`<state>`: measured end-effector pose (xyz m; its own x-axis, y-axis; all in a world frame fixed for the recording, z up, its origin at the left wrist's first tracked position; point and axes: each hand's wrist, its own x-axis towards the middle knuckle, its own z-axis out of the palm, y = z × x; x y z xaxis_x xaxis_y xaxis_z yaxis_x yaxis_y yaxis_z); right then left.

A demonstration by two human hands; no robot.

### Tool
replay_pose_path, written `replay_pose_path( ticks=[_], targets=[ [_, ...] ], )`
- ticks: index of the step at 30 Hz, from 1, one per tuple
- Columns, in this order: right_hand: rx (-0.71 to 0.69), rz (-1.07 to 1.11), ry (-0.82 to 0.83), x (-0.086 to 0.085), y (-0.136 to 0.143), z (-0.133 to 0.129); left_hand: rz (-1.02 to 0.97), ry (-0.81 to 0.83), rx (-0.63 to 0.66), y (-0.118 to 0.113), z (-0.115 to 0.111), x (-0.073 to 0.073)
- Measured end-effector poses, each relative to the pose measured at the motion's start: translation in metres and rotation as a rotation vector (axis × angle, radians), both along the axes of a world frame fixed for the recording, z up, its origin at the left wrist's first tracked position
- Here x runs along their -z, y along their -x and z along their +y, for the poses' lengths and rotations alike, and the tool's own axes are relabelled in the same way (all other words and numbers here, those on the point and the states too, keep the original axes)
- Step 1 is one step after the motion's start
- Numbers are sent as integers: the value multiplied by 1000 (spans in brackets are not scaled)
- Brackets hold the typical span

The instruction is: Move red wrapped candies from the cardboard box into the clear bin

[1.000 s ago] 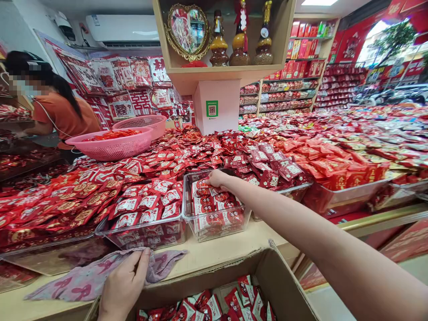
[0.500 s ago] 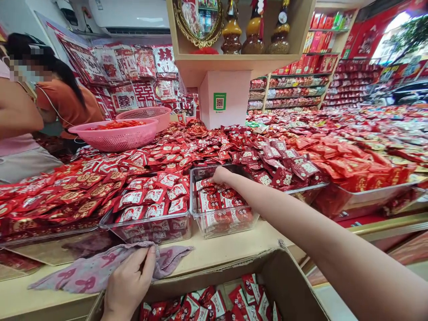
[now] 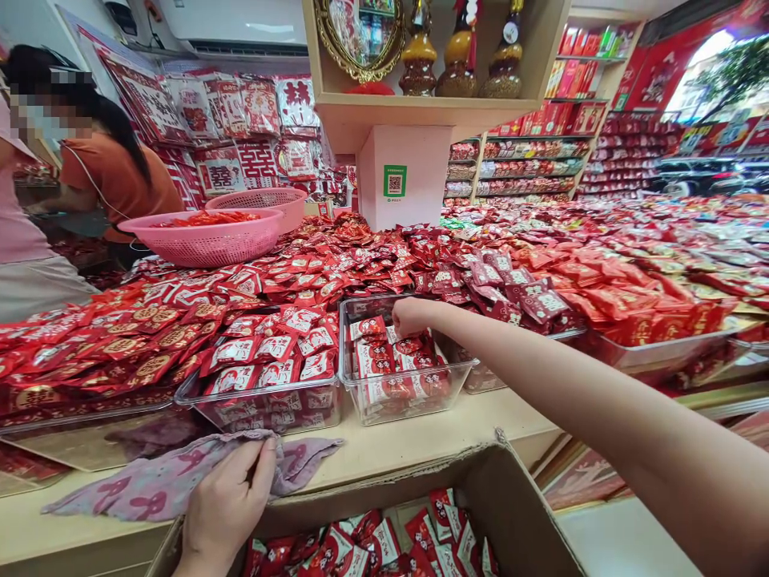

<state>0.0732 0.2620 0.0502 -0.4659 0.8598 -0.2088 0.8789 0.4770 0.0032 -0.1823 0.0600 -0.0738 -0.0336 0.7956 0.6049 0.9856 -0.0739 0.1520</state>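
My right hand (image 3: 409, 317) reaches into a clear plastic bin (image 3: 408, 398), its fingers closed on a small red-and-white packet (image 3: 392, 334) mostly hidden beneath them. Rows of similar packets (image 3: 373, 358) lie in that bin, with one packet (image 3: 368, 328) just left of my fingers. My left hand (image 3: 228, 497) is closed, thumb and fingers pinching the edge of a pink-and-purple patterned cloth (image 3: 150, 479) on the counter. Below both hands stands an open cardboard box (image 3: 510, 489) with loose red-and-white packets (image 3: 384, 545) inside.
Another clear bin (image 3: 264, 394), full of red packets, adjoins on the left. Heaped packets (image 3: 138, 336) cover the display behind. Pink baskets (image 3: 210, 240) stand at the back left near two people. A pillar (image 3: 414, 172) carries a shelf (image 3: 420, 102) above the display.
My right hand has moved slightly right inside the bin, and the packet at its left now lies uncovered. My left hand keeps its place on the cloth. The view has shifted slightly.
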Motion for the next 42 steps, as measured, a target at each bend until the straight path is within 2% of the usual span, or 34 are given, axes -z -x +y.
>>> replay_pose_path(
  ticks=[3, 8, 13, 17, 21, 28, 31, 35, 38, 42],
  targets=[
    [-83, -168, 95, 7, -5, -8, -2, -8, 8, 1, 0, 1],
    [-127, -241, 130, 13, -6, -10, 13, -17, -7, 2, 0, 1],
    [-136, -192, 198, 14, -8, -9, 44, -36, -10, 3, 0, 2],
    [-74, -41, 331, 18, -14, -6, 44, -17, -19, 1, -1, 0],
    [-47, 14, 379, 19, -18, -6, 34, -13, -35, 0, -1, -1],
    [-92, -16, 211, 17, -15, -15, 31, -16, -37, 2, 1, 2],
    [-119, 55, 164, 17, -12, -16, 46, -17, -48, 2, 1, 2],
    [-239, 173, 194, 19, -2, -14, 67, -14, -51, 1, 1, 1],
    [-282, 141, 220, 22, 10, -13, 66, -26, -55, 1, 1, 1],
    [-327, 76, 129, 22, 27, -15, 81, -34, -65, 2, 2, 2]
  ],
)
